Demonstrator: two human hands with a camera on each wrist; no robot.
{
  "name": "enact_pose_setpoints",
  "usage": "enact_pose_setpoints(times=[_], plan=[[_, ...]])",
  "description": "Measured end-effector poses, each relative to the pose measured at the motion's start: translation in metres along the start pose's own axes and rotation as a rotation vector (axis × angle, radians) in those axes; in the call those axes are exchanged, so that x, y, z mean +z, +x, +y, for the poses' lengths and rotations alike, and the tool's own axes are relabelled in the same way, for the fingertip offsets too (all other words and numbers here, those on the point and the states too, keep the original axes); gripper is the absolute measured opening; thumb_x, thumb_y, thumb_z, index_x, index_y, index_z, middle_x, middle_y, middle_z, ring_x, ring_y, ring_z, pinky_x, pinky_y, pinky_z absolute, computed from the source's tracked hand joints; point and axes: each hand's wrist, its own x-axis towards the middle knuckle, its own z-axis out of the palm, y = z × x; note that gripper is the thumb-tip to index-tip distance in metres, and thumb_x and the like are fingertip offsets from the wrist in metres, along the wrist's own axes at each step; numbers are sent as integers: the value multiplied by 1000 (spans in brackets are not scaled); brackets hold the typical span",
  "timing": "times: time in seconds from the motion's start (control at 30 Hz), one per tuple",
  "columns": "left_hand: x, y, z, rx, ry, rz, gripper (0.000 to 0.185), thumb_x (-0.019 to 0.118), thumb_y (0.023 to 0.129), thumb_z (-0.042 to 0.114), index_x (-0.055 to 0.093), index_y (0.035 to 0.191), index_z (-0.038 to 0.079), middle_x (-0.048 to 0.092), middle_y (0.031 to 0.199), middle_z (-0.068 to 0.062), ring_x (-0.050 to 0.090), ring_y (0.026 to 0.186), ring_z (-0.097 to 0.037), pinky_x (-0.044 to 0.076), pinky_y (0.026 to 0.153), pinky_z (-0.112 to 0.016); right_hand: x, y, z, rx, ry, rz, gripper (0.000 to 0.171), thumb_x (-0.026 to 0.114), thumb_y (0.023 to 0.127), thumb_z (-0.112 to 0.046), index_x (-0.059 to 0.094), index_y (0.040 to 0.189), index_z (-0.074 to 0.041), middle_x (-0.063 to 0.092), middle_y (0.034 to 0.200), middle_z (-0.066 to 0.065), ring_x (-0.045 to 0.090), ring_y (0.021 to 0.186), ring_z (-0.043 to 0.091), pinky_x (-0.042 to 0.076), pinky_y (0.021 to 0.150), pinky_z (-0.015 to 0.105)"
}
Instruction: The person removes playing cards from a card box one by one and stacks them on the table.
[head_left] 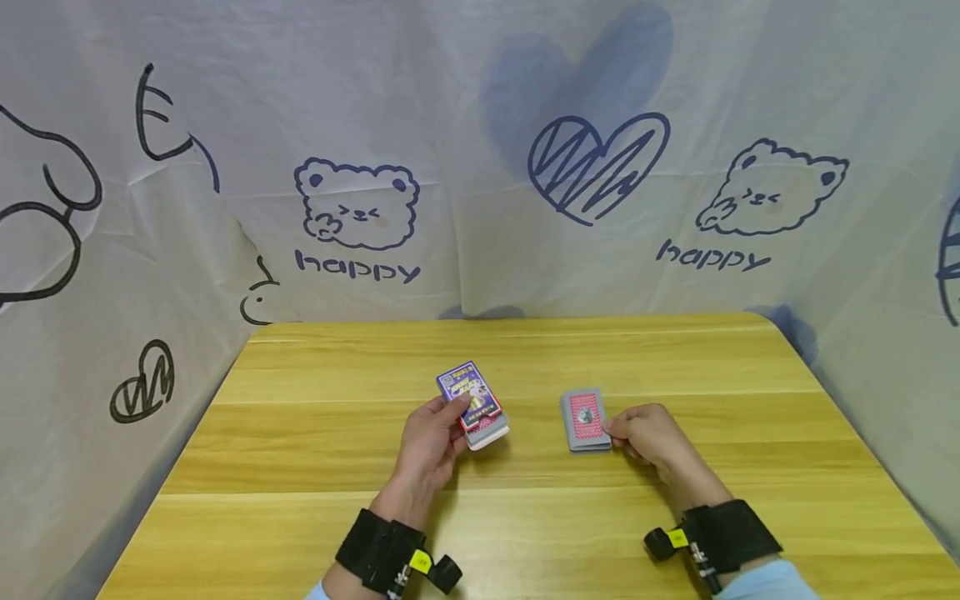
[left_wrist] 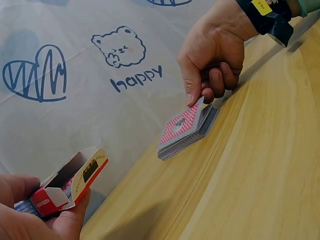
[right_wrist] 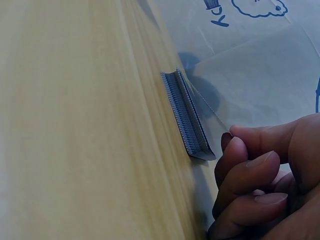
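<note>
Card stack (left_wrist: 187,145) sits face down on the bench, right of the box, cards roughly squared. Top card (head_left: 586,417), red-patterned back, is tilted up at its near-right corner, far side resting on the stack. Right hand (head_left: 647,432) pinches that corner between thumb and index finger, other fingers curled under; left wrist view shows the gap below the card.

Left hand (head_left: 432,440) grips the purple card box (head_left: 468,387), thumb on top, fingers underneath, off the bench and well apart from the stack. Box end is open, flap out; boxed cards (head_left: 482,427) show at the mouth.

Status, my read: partway. Done: box open, one stack out, one card lifted at the corner. Left: card isn't off the stack, boxed cards aren't out, flap isn't closed. Counts can't be told.

Around it: wood-grain bench (head_left: 300,450), black straps (head_left: 731,533) on both wrists, white cloth (head_left: 465,100) with marker drawings behind.
</note>
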Motion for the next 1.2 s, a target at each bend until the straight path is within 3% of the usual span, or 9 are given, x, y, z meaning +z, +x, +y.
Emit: enact_pose_setpoints(times=[0.43, 1.2], plan=[[-1, -2, -1, -5, 21, -30, 42, 62, 108, 16, 55, 144, -5, 77, 115, -15, 77, 94, -19, 66, 80, -32, 1, 3, 4, -5, -19, 14, 31, 71, 99, -19, 68, 73, -1, 48, 55, -3, 38, 48, 10, 30, 44, 22], [-1, -4, 0, -19, 33, -73, 43, 63, 107, 16, 56, 144, -5, 77, 113, -14, 78, 95, -20, 66, 81, -32, 3, 3, 4, -23, -159, 56, 26, 74, 94, -20, 66, 75, -5, 39, 56, -6, 34, 49, 10, 29, 46, 23]])
